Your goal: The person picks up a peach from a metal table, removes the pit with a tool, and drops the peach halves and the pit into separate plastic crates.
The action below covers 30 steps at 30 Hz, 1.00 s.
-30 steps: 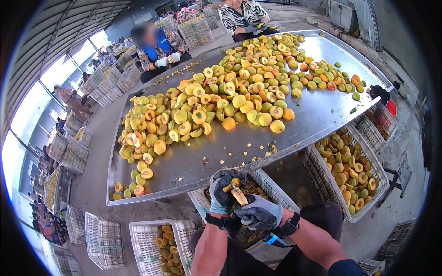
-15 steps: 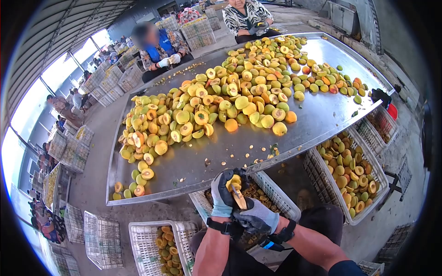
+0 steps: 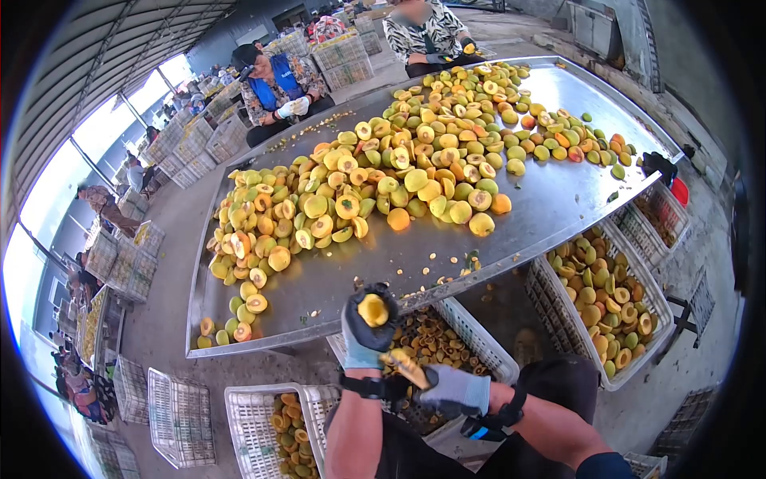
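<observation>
My left hand [image 3: 369,323], in a grey glove with a black palm, is curled round a yellow peach half [image 3: 373,310], its hollowed cut face turned up. To the lower right, my right hand [image 3: 455,389], gloved the same way, grips a short tan, wooden-looking tool [image 3: 408,369]. The tool's tip points up and left, near my left wrist and apart from the fruit; something yellow shows at that tip. Both hands are over a white crate [image 3: 475,339] of small brown pieces, at the near edge of a metal table [image 3: 383,275].
A large heap of halved peaches [image 3: 359,188] covers much of the table. A crate of peach halves [image 3: 606,303] stands to the right, another crate [image 3: 267,431] at lower left. Two people [image 3: 275,92] sit across the table, with stacked crates [image 3: 191,148] behind.
My hands have come apart. The left has risen slightly leftward with the peach half, its hollow now showing; the right has drawn the tool away, down and right.
</observation>
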### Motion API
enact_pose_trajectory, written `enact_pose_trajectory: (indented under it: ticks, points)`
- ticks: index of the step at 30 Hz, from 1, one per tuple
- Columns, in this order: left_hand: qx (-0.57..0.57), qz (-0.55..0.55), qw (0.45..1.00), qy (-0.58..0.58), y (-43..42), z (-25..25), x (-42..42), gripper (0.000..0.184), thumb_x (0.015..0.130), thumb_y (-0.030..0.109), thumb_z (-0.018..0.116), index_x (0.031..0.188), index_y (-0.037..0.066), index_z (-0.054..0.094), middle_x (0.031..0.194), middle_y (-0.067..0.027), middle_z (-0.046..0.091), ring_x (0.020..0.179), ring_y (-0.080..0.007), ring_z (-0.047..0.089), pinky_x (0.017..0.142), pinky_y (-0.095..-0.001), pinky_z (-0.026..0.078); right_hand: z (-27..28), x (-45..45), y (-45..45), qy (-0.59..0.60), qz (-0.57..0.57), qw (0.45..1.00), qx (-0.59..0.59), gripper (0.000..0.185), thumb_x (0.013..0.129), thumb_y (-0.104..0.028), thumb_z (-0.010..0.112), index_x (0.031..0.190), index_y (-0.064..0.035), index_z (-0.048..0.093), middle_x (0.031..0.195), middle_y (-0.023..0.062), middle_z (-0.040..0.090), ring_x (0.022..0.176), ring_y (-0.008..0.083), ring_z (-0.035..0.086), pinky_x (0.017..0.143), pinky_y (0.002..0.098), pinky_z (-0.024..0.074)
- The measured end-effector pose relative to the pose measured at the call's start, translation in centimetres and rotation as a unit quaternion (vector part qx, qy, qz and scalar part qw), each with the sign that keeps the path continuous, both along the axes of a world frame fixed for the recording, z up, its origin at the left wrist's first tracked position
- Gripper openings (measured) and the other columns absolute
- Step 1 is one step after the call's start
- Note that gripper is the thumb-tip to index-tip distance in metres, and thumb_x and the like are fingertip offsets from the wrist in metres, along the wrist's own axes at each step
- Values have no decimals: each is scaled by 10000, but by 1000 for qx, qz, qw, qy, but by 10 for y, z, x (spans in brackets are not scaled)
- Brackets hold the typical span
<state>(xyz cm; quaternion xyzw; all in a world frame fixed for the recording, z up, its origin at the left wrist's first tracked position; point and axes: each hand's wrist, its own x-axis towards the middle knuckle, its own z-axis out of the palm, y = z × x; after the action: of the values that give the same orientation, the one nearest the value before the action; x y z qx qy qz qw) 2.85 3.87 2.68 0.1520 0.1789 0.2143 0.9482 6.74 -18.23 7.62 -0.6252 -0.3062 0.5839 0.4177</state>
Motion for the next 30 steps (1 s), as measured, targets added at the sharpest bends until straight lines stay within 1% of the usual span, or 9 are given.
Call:
enact_pose_trajectory:
  ticks: [3,4,7,13,19,21,23,25,30]
  points:
    - [23,1,1000,14,-8,26,-2,250,895,225,575,1024,21,638,944,-72,685,847,-192,668,792,-342,569,-20,-17,-7,-284,3,954,98,404,791,-259,664,1106,-24,573,964,206,672,847,358,670,743,459,521]
    - [22,1,1000,16,-8,22,-3,250,895,225,575,1024,21,638,944,-72,685,847,-192,668,792,-342,569,-16,-16,-7,-282,3,954,97,404,791,-259,664,1106,-24,573,964,206,672,847,358,670,743,459,521]
    - [464,-37,871,160,-13,13,-13,402,984,327,501,994,-47,649,915,-138,693,830,-236,675,777,-373,570,-2,-5,-12,-446,-32,894,5,344,800,-224,618,1084,-42,557,937,207,662,899,380,660,750,477,521]
    - [540,-193,803,165,-31,53,-31,292,936,192,648,1158,4,678,1042,-59,711,856,-94,631,792,-260,513,-4,10,-19,-478,-49,877,-20,246,816,-183,594,1033,-69,567,900,198,648,817,380,671,697,475,530]
    - [626,-251,704,220,-33,42,-43,311,897,205,699,1143,15,692,1012,-35,725,845,-101,630,803,-264,515,-5,6,-21,-525,-44,850,-26,190,855,-160,558,1026,-80,580,904,178,650,795,342,687,651,457,534]
    - [726,-260,523,364,-36,36,-40,297,881,177,708,1136,26,698,977,-52,729,848,-111,634,810,-264,513,-9,6,-22,-544,-42,838,-27,190,859,-163,555,1028,-83,585,902,172,650,794,339,688,652,456,535]
    - [749,-242,520,332,-37,29,-44,308,898,173,674,1174,37,682,1014,-75,725,903,-132,652,837,-287,517,-10,4,-22,-561,-36,827,-28,190,863,-166,551,1030,-86,591,900,166,650,794,336,689,654,454,535]
    - [670,-209,670,244,-41,41,-43,303,915,142,633,1196,35,671,1060,-82,717,951,-137,651,854,-298,517,-7,6,-23,-574,-39,818,-19,199,859,-169,552,1031,-83,604,918,174,663,804,333,689,655,454,535]
    - [612,-107,762,184,-18,24,-57,236,881,52,651,1104,-25,668,1022,-45,688,927,-107,611,841,-264,504,8,13,-16,-523,16,850,-61,218,848,-176,563,1030,-71,618,960,198,682,906,348,684,763,450,535]
